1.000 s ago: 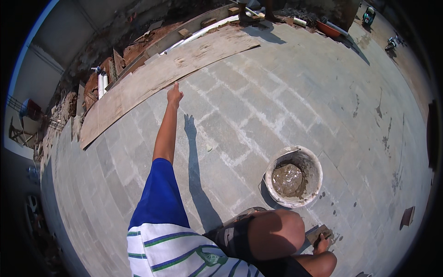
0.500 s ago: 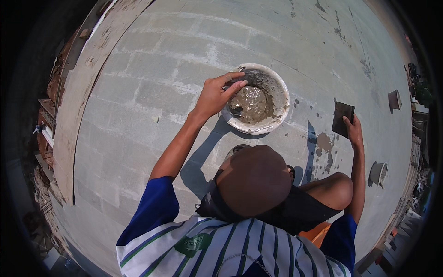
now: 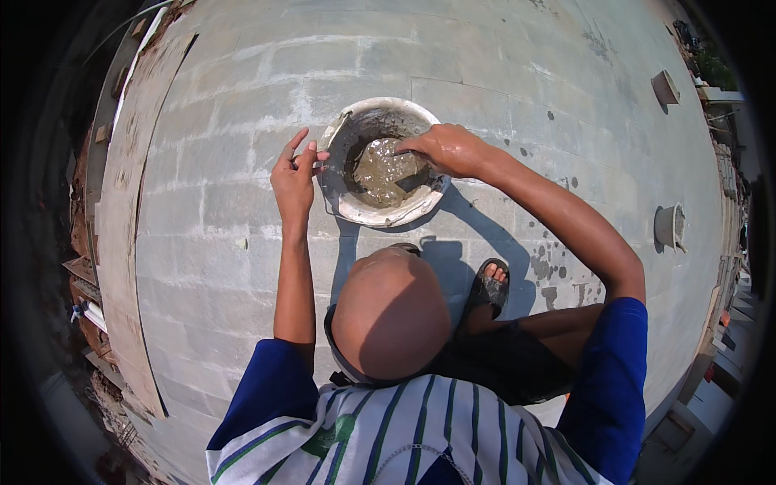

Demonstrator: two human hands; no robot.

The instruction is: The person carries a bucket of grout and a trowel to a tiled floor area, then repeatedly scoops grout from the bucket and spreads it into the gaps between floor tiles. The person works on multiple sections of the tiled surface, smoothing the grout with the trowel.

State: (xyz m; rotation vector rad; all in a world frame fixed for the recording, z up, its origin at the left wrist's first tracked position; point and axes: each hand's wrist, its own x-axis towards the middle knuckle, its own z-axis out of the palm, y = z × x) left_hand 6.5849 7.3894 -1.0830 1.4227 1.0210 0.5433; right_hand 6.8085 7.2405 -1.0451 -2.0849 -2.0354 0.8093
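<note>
A round bucket point(image 3: 343, 208) with a pale, mortar-caked rim stands in front of me. Wet grey-brown mortar point(image 3: 376, 174) lies in its bottom. Over its right side reaches my right hand point(image 3: 453, 150), fingers closed and pointing down inside. They hold a dark rectangular plate point(image 3: 413, 179), its lower part in the mortar and much of it hidden. At the bucket's left rim is my left hand point(image 3: 296, 176), fingers apart, with nothing in it. Its fingertips overlap the rim; whether they press on it I cannot tell.
Grey block paving point(image 3: 234, 194) spreads around the bucket, with wet splashes point(image 3: 550, 267) to the right. Two small buckets, one farther off point(image 3: 665, 89) and one nearer point(image 3: 668, 226), stand at the right. A long board point(image 3: 121, 242) runs along the left. My sandalled foot point(image 3: 490, 283) is below the bucket.
My right hand has swung in from the far right to the bucket, bringing the dark plate into the mortar. My left hand has drawn back to the left rim, fingers spreading. The view has shifted right.
</note>
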